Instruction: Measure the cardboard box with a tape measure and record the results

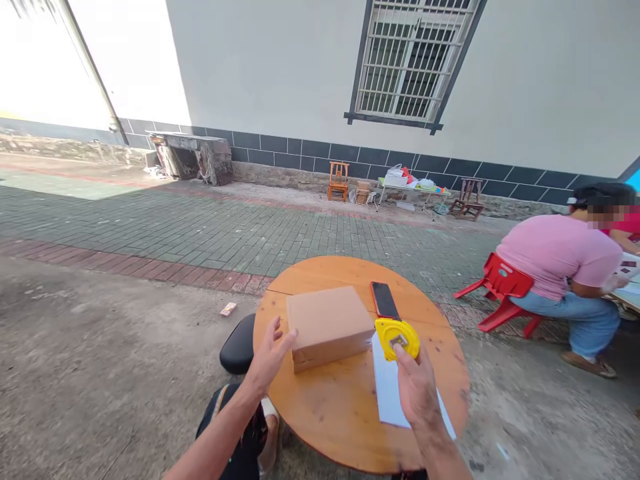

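A closed brown cardboard box sits on the round wooden table. At the box's left end is my left hand, its fingers apart and its thumb near the front left corner; whether it touches the cardboard I cannot tell. My right hand grips a yellow tape measure, held just right of the box with the thumb on its face. No drawn-out blade can be made out. Under that hand lies white paper, partly covered by the hand and forearm.
A dark phone with a red edge lies behind the tape measure. A black stool seat stands left of the table. To the right, a person in a pink shirt sits on a red chair. Chairs and a loaded folding table line the wall.
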### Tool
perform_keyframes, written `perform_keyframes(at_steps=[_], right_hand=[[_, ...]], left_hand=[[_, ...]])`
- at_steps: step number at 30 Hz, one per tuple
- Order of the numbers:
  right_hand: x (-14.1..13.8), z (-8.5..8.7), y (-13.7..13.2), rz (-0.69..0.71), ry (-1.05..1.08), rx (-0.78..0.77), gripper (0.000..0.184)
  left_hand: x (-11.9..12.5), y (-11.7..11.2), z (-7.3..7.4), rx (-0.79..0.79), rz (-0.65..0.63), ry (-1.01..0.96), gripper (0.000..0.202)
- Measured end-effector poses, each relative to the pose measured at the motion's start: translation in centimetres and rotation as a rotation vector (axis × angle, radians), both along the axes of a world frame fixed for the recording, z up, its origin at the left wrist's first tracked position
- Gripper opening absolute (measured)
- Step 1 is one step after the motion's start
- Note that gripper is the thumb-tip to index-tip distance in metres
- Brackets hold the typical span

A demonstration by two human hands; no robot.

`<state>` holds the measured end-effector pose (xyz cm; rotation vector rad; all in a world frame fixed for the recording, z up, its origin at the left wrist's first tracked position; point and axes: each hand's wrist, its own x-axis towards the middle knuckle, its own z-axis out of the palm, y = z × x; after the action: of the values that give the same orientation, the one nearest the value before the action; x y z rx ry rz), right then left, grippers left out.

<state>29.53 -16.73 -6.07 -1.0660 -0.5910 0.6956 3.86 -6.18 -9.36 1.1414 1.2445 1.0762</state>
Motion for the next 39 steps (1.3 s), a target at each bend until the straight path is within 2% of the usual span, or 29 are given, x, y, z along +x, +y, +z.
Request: perform_keyframes(at_steps=[3, 6, 10, 13, 16, 19, 21, 24, 29, 35, 39], right_hand=[[0.3, 0.2, 3.2, -0.032, 0.016, 0.0, 0.061], [-0.3, 0.1, 4.6, -0.035, 0.032, -0.03, 0.055], [-2.0, -0.3, 3.5, -0.012, 0.044, -0.071, 0.046], [-2.7, -0.2, 1.9, -0.02, 0.098, -0.044, 0.047], [-2.5, -0.3, 0.1, 0.032, 0.254, 0.024, 0.041], [-1.8, -1.4, -1.9, 0.063, 0.426, 0.055, 0.031], [-1.4, -2.6, -3.2, 0.05, 0.485, 0.034, 0.03], [-1.5, -3.8, -4.3, 0.034, 0.5, 0.001, 0.034], [-2.1, -3.7, -4.1, 0.051, 0.386, -0.007, 0.042], [-2.1, -2.8, -3.3, 0.023, 0.309, 0.019, 0.049], [-1.5, -2.0, -3.5, 0.005, 0.264, -0.005, 0.043]], left_hand=[[1.3, -0.5, -1.0, -0.004, -0.096, -0.119, 0.087], [1.9, -0.6, -0.7, 0.036, -0.158, -0.208, 0.083], [1.2, -0.3, 1.4, 0.097, -0.149, -0.174, 0.065], [0.0, -0.7, 2.3, 0.169, -0.139, -0.097, 0.065], [-1.1, -1.9, 0.9, 0.245, -0.076, -0.028, 0.074], [-2.1, -3.8, -2.4, 0.29, -0.015, 0.093, 0.071], [-2.5, -5.1, -4.6, 0.266, 0.01, 0.136, 0.069], [-2.6, -6.6, -6.4, 0.221, 0.031, 0.105, 0.068], [-1.6, -6.8, -6.2, 0.24, 0.013, 0.062, 0.063], [0.1, -5.6, -6.4, 0.236, 0.136, 0.069, 0.061], [0.9, -5.7, -6.1, 0.243, 0.195, 0.13, 0.054]])
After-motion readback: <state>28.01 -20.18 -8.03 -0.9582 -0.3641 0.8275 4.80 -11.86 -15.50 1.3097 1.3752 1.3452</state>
